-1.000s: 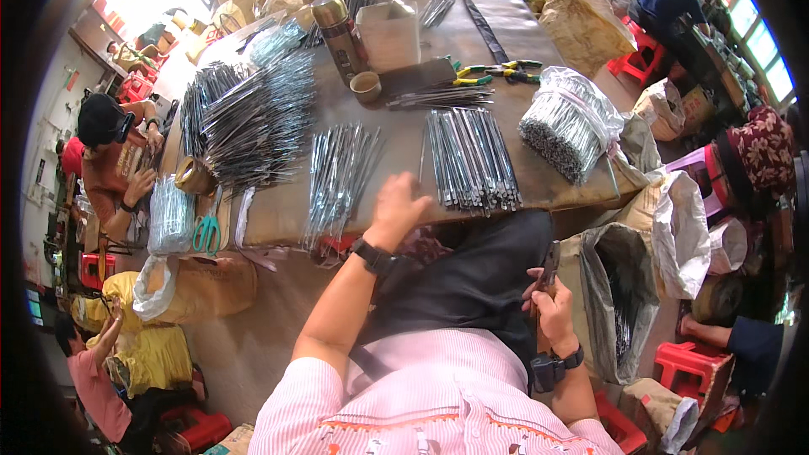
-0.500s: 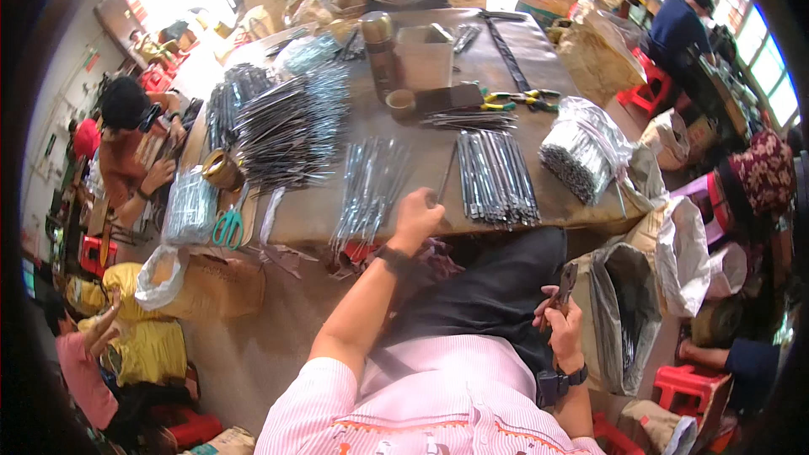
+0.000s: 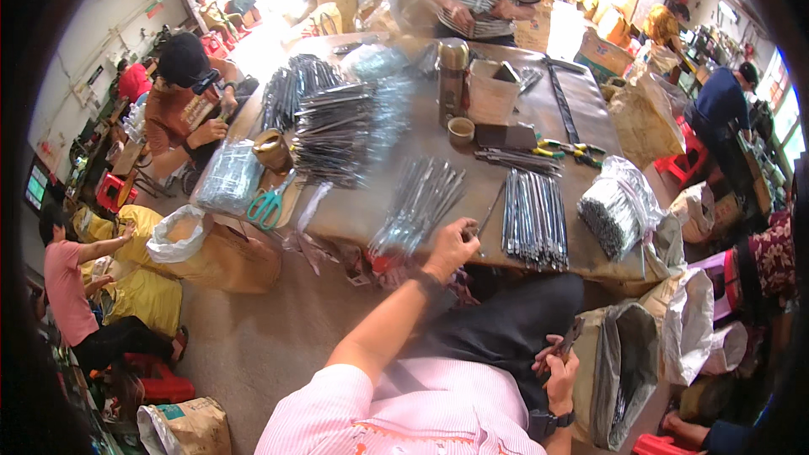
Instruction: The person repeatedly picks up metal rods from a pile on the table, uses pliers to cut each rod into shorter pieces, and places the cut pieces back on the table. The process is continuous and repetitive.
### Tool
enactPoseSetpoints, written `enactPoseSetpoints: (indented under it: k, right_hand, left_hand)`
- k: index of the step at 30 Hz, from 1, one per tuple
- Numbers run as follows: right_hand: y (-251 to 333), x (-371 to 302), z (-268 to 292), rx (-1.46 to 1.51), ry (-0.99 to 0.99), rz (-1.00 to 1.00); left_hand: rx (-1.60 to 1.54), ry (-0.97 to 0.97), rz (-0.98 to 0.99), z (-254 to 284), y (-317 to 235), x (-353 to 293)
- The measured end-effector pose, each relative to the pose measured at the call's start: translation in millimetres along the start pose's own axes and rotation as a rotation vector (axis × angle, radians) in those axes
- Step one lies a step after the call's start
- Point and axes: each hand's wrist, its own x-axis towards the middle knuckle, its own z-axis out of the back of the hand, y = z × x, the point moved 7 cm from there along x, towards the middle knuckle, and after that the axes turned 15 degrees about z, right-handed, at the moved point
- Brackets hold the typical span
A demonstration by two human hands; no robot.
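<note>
My left hand (image 3: 453, 249) is closed at the table's front edge, its fingertips pinching the lower end of a thin dark metal strip (image 3: 491, 208). To its right lies a neat row of flat metal strips (image 3: 535, 219), and to its left a looser, fanned pile of strips (image 3: 420, 206). Low over my right thigh, my right hand (image 3: 558, 371) is wrapped round dark-jawed pliers (image 3: 573, 335). The pliers' handles are mostly hidden by the fingers.
Large strip heaps (image 3: 335, 131), a thermos (image 3: 452, 76), a square container (image 3: 493, 93), yellow-handled pliers (image 3: 569, 150) and a wrapped strip bundle (image 3: 619, 206) stand about the table (image 3: 337, 227). Teal scissors (image 3: 270, 202) lie left. An open sack (image 3: 624, 371) stands right. Co-workers sit around.
My view has tilted up and left, so the table appears lower and further right, with more of the person opposite showing. Both hands keep nearly the same places and grips.
</note>
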Motion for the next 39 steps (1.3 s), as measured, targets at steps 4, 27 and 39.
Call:
enactPoseSetpoints:
  k: [4, 27, 39]
  right_hand:
    - [-14, 2, 11, -0.102, -0.03, 0.019]
    - [-94, 52, 54, -0.565, 0.206, 0.062]
    - [-95, 62, 44, -0.464, 0.273, -0.032]
  left_hand:
    - [-0.032, -0.045, -0.045, -1, 2, -3]
    - [-0.006, 0.091, 0.076, -4, 1, -4]
    - [0.053, 0.082, 0.112, -2, -4, -1]
